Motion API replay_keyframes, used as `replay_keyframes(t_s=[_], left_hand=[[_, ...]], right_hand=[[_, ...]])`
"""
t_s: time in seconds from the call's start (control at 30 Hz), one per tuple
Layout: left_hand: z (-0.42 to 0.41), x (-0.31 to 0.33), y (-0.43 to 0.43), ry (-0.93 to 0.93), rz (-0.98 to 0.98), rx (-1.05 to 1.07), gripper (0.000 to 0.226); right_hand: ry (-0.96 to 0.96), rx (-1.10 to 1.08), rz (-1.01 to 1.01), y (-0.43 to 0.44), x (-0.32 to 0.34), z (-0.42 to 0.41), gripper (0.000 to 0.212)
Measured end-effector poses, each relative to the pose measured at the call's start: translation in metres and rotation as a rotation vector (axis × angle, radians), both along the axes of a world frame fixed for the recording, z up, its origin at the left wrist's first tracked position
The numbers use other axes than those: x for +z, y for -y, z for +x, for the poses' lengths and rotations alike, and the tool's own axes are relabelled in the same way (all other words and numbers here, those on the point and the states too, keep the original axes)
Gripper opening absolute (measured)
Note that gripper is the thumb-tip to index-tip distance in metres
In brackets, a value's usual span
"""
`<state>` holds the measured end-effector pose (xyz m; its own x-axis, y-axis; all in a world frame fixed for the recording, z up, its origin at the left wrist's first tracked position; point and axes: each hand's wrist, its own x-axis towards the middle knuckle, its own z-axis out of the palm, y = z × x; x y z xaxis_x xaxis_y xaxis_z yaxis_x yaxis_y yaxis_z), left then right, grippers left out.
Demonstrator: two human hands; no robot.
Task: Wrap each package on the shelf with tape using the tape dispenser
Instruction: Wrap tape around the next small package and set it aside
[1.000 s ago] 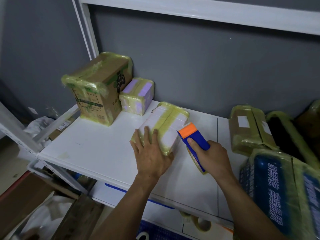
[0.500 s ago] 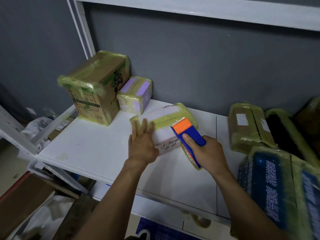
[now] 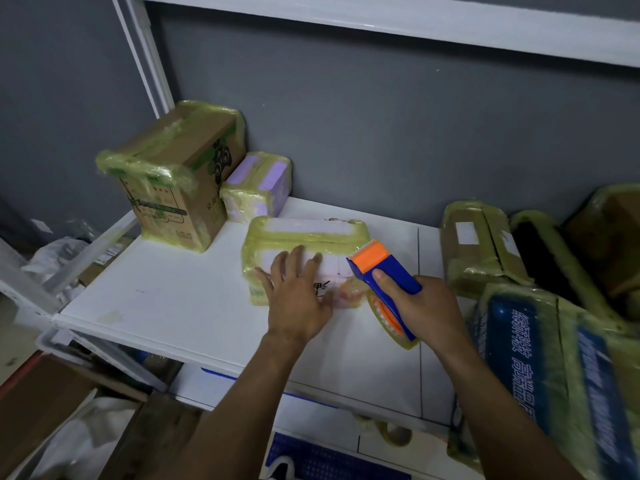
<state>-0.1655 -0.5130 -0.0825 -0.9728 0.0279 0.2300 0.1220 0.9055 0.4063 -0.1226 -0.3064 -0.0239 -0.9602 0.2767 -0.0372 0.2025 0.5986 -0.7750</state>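
A flat white package (image 3: 304, 233) banded with yellowish tape lies in the middle of the white shelf (image 3: 166, 296). My left hand (image 3: 296, 299) rests flat on its near side, fingers spread and straight. Just right of the package, my right hand (image 3: 420, 310) grips the blue and orange tape dispenser (image 3: 382, 271). Its orange head points toward the package's right end. The tape roll (image 3: 389, 322) hangs under the handle.
At the back left stand a taped brown carton (image 3: 176, 178) and a small purple taped package (image 3: 258, 192). To the right are a brown taped parcel (image 3: 479, 247), a black one (image 3: 543, 261) and a blue printed package (image 3: 540, 375). A spare tape roll (image 3: 394, 433) lies on the lower shelf.
The white package has been turned on the shelf and now lies crosswise. My left hand has shifted along with it, and the dispenser has moved slightly right and nearer.
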Motion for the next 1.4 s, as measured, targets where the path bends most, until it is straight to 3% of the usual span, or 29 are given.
replay_keyframes(t_s=[0.2, 0.37, 0.53, 0.63, 0.97, 1.2, 1.4], left_hand=[[-0.020, -0.014, 0.010, -0.190, 0.193, -0.076, 0.066], [-0.024, -0.004, 0.007, -0.228, 0.197, -0.116, 0.060], [-0.010, 0.007, -0.042, -0.052, 0.074, -0.172, 0.078], [-0.005, 0.005, -0.060, 0.002, -0.001, -0.135, 0.073], [-0.014, -0.010, -0.031, 0.013, 0.306, -0.411, 0.061], [-0.004, -0.013, -0.012, 0.035, 0.472, -0.306, 0.060], [0.000, -0.016, 0.003, -0.076, 0.551, -0.133, 0.056]], right_hand=[[-0.012, -0.067, -0.020, -0.007, -0.003, 0.002, 0.070], [-0.036, -0.091, 0.027, -0.009, -0.004, 0.002, 0.082], [-0.025, -0.112, 0.018, -0.015, 0.002, 0.005, 0.076], [-0.010, -0.123, 0.015, -0.021, 0.005, 0.011, 0.073], [-0.013, -0.099, -0.008, -0.026, 0.002, 0.012, 0.066], [0.029, 0.024, -0.009, -0.015, -0.004, 0.013, 0.070], [0.052, 0.083, -0.015, -0.013, 0.000, 0.015, 0.064]])
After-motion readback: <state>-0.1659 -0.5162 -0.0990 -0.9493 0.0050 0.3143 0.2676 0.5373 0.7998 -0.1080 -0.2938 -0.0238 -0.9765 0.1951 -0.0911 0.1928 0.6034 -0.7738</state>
